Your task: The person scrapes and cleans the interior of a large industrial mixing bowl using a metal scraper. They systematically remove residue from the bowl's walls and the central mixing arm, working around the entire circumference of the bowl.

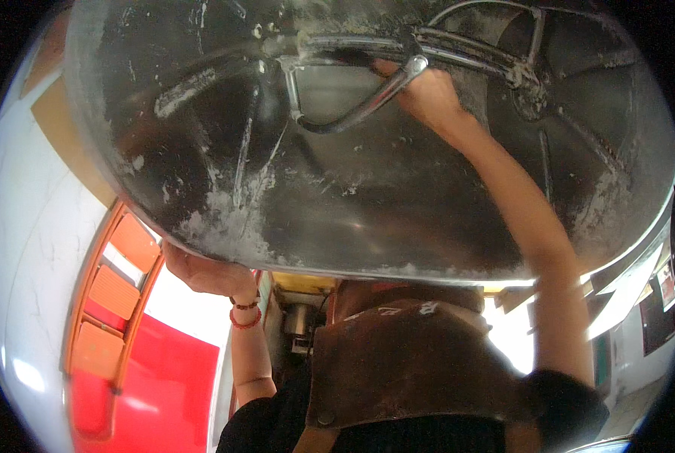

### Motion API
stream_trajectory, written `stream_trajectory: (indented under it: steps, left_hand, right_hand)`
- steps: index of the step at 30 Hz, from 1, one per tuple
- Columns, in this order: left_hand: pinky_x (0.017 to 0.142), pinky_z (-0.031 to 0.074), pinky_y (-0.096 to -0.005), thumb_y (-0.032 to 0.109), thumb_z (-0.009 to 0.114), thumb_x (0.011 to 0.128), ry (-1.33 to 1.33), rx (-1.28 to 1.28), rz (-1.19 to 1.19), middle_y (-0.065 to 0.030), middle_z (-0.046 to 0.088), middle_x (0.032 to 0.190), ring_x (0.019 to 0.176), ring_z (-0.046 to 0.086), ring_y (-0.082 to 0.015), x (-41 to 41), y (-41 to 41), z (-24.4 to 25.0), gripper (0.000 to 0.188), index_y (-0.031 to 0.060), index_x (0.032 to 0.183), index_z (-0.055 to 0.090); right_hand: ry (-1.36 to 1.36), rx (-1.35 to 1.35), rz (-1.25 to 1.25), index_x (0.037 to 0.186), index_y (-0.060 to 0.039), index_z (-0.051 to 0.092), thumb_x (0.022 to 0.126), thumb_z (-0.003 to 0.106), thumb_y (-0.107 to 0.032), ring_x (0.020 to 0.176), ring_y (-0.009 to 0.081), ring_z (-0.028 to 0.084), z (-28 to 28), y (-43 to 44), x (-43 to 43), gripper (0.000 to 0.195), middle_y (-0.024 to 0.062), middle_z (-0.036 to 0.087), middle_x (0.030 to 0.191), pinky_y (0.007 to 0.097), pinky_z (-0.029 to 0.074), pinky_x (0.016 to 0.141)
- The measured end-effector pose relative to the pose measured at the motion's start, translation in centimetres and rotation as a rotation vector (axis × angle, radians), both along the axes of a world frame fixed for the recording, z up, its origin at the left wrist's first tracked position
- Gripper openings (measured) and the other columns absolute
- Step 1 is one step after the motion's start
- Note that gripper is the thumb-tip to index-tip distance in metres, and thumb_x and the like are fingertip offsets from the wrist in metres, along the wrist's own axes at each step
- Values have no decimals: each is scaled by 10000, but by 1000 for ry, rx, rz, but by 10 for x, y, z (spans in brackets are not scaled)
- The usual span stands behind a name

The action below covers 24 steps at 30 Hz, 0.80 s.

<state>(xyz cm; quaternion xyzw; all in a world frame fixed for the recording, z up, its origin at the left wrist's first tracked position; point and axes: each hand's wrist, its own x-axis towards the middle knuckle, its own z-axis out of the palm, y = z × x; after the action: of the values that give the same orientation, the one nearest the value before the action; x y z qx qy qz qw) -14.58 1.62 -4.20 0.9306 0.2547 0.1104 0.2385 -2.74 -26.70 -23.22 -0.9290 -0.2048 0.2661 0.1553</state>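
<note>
A large steel mixing trough, smeared inside with white powder or dough residue, fills the upper view. Inside it runs a metal agitator with a looped bar. My right hand reaches deep into the trough, curled at the bend of this bar. The bar partly covers its fingers, and a dark blurred patch lies beside the fingertips, so a grip cannot be made out. Against the outside of the trough's near rim, at left, is my left hand; the rim hides its fingers. Two bracelets circle the left wrist.
Orange slatted seats and a red surface are at left, beside a pale wall. A metal container stands behind me. Further residue sticks around the agitator's hub. I wear a brown apron.
</note>
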Motion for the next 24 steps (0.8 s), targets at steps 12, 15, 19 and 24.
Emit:
stream_trajectory:
  steps: [12,15,19,24]
  left_hand:
    - [885,367,-337,329,554,789,-146,-142,-100,-130,455,1122,1039,455,-203,5,-7,4,589,-49,1194,355]
    - [893,364,-349,431,348,869,-346,-347,-122,-138,451,1132,1049,452,-214,2,-2,-10,577,-50,1187,363]
    - [890,370,-359,446,218,900,-286,-102,-171,-151,450,1141,1060,451,-234,1,5,-9,593,-53,1176,379]
    - [875,388,-364,406,205,911,-345,-134,-184,-160,459,1135,1047,464,-255,5,-2,-7,570,-69,1168,386]
  right_hand:
    - [64,105,-265,1011,-171,562,809,537,-253,732,285,604,23,33,-4,219,110,611,766,368,483,601]
    - [200,234,-531,1011,-155,564,809,540,-256,777,307,600,35,30,-2,228,138,614,837,378,485,656]
    - [166,427,-540,991,-81,571,820,539,-282,726,258,609,62,-14,-12,266,117,624,838,339,470,640]
    - [873,515,-1245,1069,-54,492,852,512,-317,429,28,356,96,-87,-16,342,26,506,631,177,224,341]
